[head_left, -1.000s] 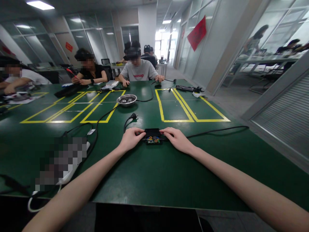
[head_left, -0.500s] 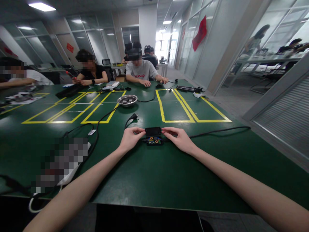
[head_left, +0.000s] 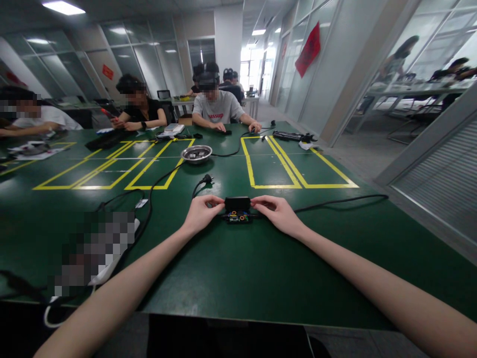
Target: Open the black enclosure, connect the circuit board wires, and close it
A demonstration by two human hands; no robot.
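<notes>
Between my two hands is a black plastic cover, tilted up, its top edge away from me. My left hand pinches its left end between thumb and fingers. At the right end, my right hand grips it the same way. Just below the cover, on the table, lies the open bottom half of a power adapter, with a circuit board and coloured parts showing inside. A black cable runs off to the right from it. Behind my left hand rests a black plug with its pins pointing right.
The green table carries yellow tape rectangles. A metal bowl with small metal parts stands beyond my hands. At left lies a white power strip, partly blurred, with cables around it. Across the table a person in grey handles a cable.
The cover has tipped more upright above the adapter's open half, with both hands still on its ends. Across the table, the other person's hands have shifted slightly.
</notes>
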